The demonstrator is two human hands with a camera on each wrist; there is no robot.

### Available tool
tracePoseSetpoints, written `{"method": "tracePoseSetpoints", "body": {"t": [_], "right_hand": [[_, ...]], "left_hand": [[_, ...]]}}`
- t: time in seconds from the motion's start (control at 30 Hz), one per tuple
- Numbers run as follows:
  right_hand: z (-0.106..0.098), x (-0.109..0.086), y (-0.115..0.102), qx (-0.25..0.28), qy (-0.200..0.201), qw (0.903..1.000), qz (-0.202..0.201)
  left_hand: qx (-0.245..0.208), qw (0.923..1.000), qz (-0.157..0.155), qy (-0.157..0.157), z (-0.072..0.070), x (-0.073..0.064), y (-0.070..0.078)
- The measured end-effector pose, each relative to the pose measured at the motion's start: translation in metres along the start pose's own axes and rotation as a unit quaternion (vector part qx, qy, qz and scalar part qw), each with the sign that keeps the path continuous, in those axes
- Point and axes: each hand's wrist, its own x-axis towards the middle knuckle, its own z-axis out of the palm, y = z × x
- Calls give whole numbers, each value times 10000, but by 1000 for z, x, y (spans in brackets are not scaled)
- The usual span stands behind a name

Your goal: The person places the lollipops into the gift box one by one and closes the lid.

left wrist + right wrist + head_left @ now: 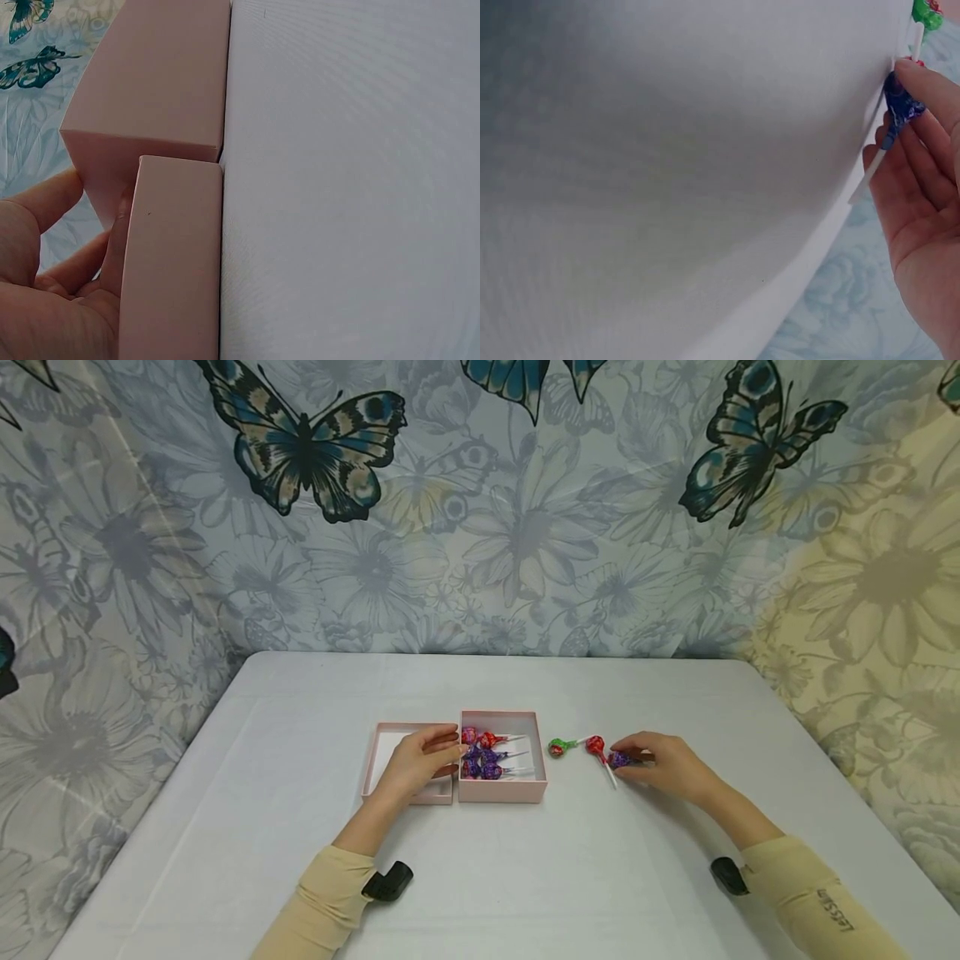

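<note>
Right of centre, right hand (667, 766) pinches a shiny purple-wrapped ball lollipop (904, 101) on a white stick, just beside a red-wrapped lollipop (595, 745) on white cloth (300, 735). Mid-frame, left hand (420, 760), fingers relaxed, gripping nothing, touches a smooth pink rectangular box (498, 792) of glossy wrapped lollipops (491, 771).

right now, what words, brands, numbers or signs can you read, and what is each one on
"Lefssir", or close to it: dark lettering on the right sleeve; small and tilted, so the letters are uncertain.
Lollipop wrappers: any print is too small or blurred to read.
Pink box: no lettering on the sides that show.
</note>
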Motion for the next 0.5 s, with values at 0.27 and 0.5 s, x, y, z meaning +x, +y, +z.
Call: {"method": "tracePoseSetpoints", "body": {"t": [0.27,0.5], "right_hand": [[0,1,-6,567,394,9973,247],[0,5,-27,1338,476,9861,862]], "left_hand": [[18,10000,40,-33,0,0,0],[94,10000,5,-3,-1,0,0]]}}
